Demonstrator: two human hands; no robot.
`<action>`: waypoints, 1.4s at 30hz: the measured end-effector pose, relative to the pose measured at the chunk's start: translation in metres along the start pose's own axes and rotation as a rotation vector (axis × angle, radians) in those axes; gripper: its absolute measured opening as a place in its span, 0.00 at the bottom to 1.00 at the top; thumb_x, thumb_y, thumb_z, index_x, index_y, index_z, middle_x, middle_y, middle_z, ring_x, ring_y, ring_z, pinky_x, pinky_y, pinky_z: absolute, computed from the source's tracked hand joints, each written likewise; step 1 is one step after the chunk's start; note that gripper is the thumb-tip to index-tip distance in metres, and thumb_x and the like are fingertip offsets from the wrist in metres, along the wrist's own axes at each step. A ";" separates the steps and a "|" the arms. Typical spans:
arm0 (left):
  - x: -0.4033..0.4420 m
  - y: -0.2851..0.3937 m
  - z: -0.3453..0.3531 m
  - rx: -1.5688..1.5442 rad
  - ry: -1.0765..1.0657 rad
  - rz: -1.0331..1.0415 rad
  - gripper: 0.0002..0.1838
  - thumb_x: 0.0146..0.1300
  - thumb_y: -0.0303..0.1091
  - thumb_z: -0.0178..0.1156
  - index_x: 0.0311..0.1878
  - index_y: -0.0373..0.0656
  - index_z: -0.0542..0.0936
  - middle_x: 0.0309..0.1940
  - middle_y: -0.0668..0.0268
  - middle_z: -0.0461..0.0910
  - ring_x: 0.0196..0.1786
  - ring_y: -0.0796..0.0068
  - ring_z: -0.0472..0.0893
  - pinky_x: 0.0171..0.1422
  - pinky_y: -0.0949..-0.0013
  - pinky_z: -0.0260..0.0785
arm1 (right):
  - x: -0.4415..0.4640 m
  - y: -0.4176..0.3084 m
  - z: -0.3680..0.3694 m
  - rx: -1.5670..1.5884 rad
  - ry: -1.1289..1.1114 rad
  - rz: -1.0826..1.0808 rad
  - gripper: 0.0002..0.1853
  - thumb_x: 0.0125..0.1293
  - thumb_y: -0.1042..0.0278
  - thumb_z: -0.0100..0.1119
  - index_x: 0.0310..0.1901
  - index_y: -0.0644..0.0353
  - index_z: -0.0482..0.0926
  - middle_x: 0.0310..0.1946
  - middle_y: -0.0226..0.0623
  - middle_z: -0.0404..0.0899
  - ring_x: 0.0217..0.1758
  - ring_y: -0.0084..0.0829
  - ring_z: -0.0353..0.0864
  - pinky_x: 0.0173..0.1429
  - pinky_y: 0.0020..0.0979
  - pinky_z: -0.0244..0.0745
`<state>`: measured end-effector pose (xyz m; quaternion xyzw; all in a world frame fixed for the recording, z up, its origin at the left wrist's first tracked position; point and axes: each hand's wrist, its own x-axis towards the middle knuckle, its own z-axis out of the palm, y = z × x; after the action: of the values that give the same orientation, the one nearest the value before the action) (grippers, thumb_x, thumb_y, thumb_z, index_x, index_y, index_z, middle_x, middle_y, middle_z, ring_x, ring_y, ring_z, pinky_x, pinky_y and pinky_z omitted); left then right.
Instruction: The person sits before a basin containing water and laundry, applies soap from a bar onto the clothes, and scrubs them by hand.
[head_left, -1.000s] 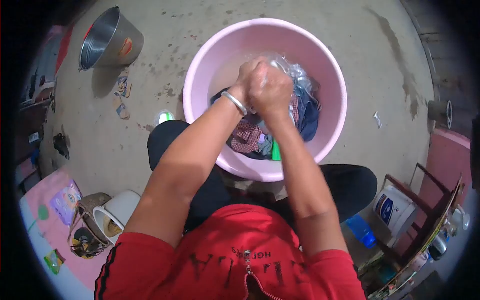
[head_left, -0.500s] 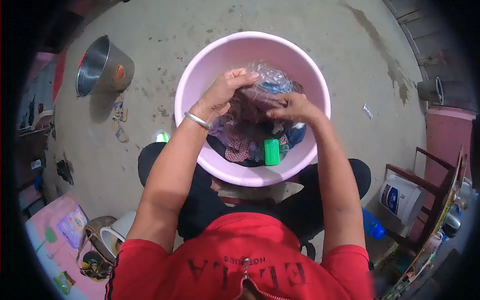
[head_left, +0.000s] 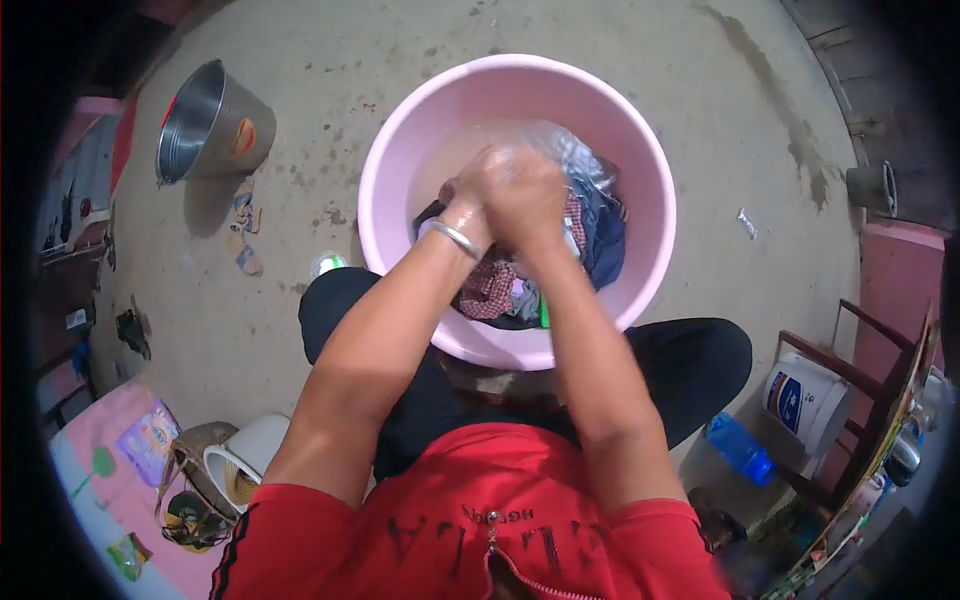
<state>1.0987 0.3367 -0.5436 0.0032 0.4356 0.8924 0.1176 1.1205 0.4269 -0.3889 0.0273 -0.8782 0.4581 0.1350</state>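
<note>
Apart earlier, the hands (head_left: 530, 195) now meet, blurred, over laundry (head_left: 487, 290) in the pink tub (head_left: 645, 200); I cannot tell their grip. A half-hidden green bar (head_left: 545, 313) runs near to far.

The grey concrete floor (head_left: 740, 290) supports a round pink plastic basin (head_left: 648, 215). A metal bucket (head_left: 232, 135) and patterned sandals (head_left: 243, 228) sit left; a small silvery wrapper (head_left: 746, 223) lies right.

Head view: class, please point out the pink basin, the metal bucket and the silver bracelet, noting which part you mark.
Pink basin (head_left: 515, 92), head view: far inner wall.
Metal bucket (head_left: 222, 138), head view: outer side.
Silver bracelet (head_left: 457, 238), head view: middle of band.
</note>
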 end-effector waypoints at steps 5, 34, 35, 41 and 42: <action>-0.009 0.085 0.104 -0.097 0.486 -0.350 0.12 0.65 0.42 0.50 0.33 0.44 0.75 0.30 0.65 0.75 0.35 0.71 0.76 0.40 0.65 0.70 | 0.022 0.038 -0.001 -0.191 0.044 -0.115 0.12 0.55 0.64 0.55 0.20 0.61 0.75 0.21 0.52 0.76 0.25 0.52 0.77 0.31 0.49 0.71; -0.020 0.146 0.109 0.247 0.097 -0.170 0.09 0.59 0.35 0.65 0.37 0.40 0.78 0.33 0.66 0.79 0.38 0.76 0.78 0.44 0.70 0.73 | 0.017 0.051 -0.116 0.151 -0.777 0.367 0.25 0.52 0.45 0.70 0.34 0.64 0.81 0.25 0.28 0.77 0.30 0.20 0.74 0.35 0.29 0.71; -0.018 0.137 0.104 0.184 0.216 -0.181 0.09 0.60 0.33 0.63 0.40 0.39 0.77 0.35 0.64 0.79 0.39 0.74 0.79 0.44 0.69 0.74 | 0.014 0.054 -0.110 0.289 -0.631 0.367 0.24 0.53 0.46 0.70 0.35 0.64 0.81 0.28 0.29 0.78 0.32 0.20 0.74 0.36 0.28 0.71; -0.007 0.105 0.082 -0.038 0.493 -0.383 0.08 0.65 0.28 0.53 0.46 0.38 0.74 0.40 0.61 0.78 0.42 0.66 0.80 0.49 0.61 0.76 | 0.012 0.055 -0.061 0.622 -0.044 0.478 0.18 0.56 0.55 0.67 0.37 0.63 0.78 0.31 0.33 0.79 0.35 0.23 0.75 0.42 0.28 0.72; -0.005 0.108 0.083 -0.038 0.497 -0.387 0.08 0.65 0.28 0.53 0.46 0.38 0.74 0.40 0.61 0.78 0.42 0.66 0.80 0.49 0.61 0.76 | 0.016 0.040 -0.052 0.569 0.023 0.406 0.16 0.56 0.56 0.66 0.36 0.61 0.78 0.30 0.34 0.79 0.34 0.25 0.76 0.43 0.28 0.72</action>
<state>1.0900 0.3360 -0.4073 -0.3000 0.4270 0.8349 0.1752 1.1094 0.4931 -0.3884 -0.1167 -0.7013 0.7023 0.0379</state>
